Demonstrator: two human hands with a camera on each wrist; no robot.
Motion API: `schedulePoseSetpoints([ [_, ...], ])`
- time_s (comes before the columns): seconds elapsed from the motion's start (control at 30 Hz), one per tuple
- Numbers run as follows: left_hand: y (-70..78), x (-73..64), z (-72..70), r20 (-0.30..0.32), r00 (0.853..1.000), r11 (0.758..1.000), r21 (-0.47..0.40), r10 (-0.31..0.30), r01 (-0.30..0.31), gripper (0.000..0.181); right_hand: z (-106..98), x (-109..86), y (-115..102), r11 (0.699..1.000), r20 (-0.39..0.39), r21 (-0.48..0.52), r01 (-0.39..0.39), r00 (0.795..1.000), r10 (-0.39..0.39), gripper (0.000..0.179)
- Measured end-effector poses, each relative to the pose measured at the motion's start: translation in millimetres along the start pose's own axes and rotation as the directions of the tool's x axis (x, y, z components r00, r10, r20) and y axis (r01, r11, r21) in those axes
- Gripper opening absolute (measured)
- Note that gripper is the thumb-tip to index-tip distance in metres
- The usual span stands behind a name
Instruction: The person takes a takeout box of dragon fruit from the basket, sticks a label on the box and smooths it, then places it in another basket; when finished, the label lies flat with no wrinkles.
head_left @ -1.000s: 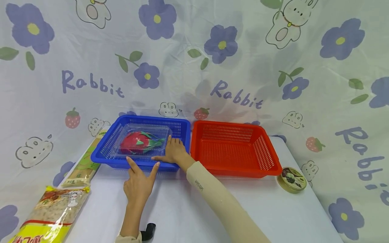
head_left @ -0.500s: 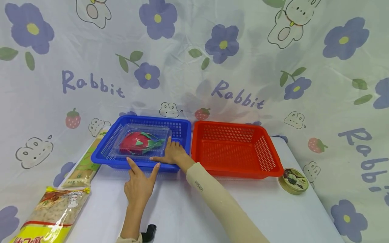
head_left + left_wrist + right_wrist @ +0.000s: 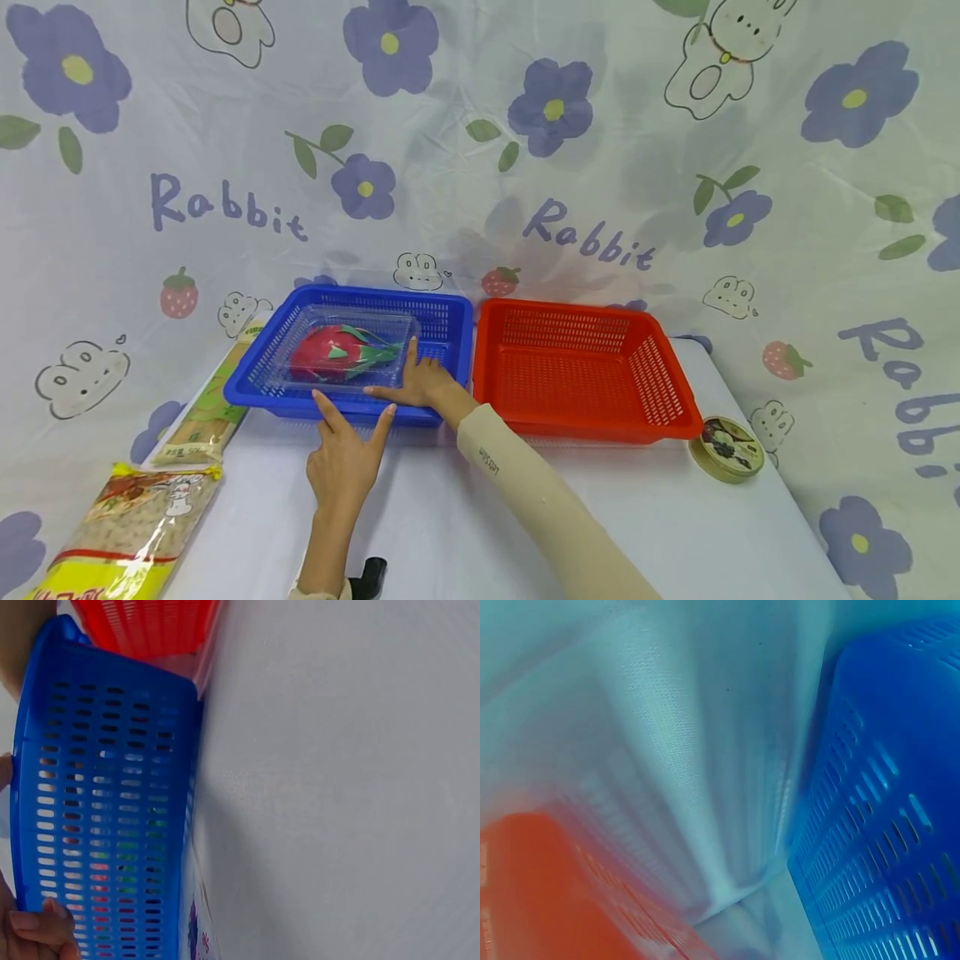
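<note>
In the head view a clear plastic box point(image 3: 351, 316) lies inside the blue basket point(image 3: 243, 357). Through its lid shows a pink dragon fruit point(image 3: 327, 346) with green scales. My right hand point(image 3: 427, 385) reaches over the basket's front right; its straight index finger touches the box's right end and the thumb stretches along the box's front edge. At the basket's front rim is my left hand point(image 3: 345, 467), index finger and thumb spread against it. In the left wrist view the other left fingers point(image 3: 37, 931) curl beside the basket wall point(image 3: 112, 776), holding nothing visible.
A red basket point(image 3: 585, 379) stands right beside the blue one. A round gold tin point(image 3: 726, 450) sits at the right table edge. On the left lie a green-and-tan packet point(image 3: 201, 421) and a yellow-trimmed food bag point(image 3: 131, 525). A patterned cloth hangs behind.
The plastic box with the dragon fruit has shifted slightly left inside the blue basket, and my right hand has moved left with it. My left hand stays at the rim.
</note>
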State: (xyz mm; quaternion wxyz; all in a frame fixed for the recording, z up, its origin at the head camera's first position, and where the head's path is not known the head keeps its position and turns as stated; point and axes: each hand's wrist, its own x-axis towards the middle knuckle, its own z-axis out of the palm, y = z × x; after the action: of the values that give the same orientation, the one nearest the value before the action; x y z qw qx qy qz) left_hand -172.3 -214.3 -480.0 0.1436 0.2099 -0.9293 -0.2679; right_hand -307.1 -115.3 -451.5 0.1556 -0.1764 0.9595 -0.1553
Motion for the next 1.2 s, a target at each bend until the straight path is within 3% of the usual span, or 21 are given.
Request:
schedulePoseSetpoints([
  [0.2,0.5,0.2,0.5,-0.004,1.000,1.000,0.000,0.001,-0.001,0.119,-0.7,-0.7,-0.4,0.998,0.017,0.070,-0.004,1.000,0.002,0.125],
  [0.63,-0.7,0.9,3.5,-0.010,1.000,1.000,-0.004,-0.001,0.001,0.120,-3.0,-1.9,0.3,0.970,0.042,0.234,0.062,0.996,-0.074,0.119],
  [0.9,-1.0,0.5,3.6,-0.011,1.000,1.000,-0.012,0.001,-0.001,0.119,-2.3,3.9,0.8,0.906,0.001,0.399,0.140,0.988,-0.153,0.116],
  [1.07,-1.2,0.4,3.6,-0.005,1.000,1.000,-0.015,0.002,-0.002,0.119,-1.9,6.8,-1.1,0.849,-0.016,0.510,0.137,0.989,-0.150,0.115],
  [1.2,-1.1,0.4,4.1,-0.006,1.000,1.000,-0.016,0.002,-0.002,0.119,-1.9,6.5,-3.7,0.821,-0.022,0.558,0.116,0.992,-0.125,0.113],
])
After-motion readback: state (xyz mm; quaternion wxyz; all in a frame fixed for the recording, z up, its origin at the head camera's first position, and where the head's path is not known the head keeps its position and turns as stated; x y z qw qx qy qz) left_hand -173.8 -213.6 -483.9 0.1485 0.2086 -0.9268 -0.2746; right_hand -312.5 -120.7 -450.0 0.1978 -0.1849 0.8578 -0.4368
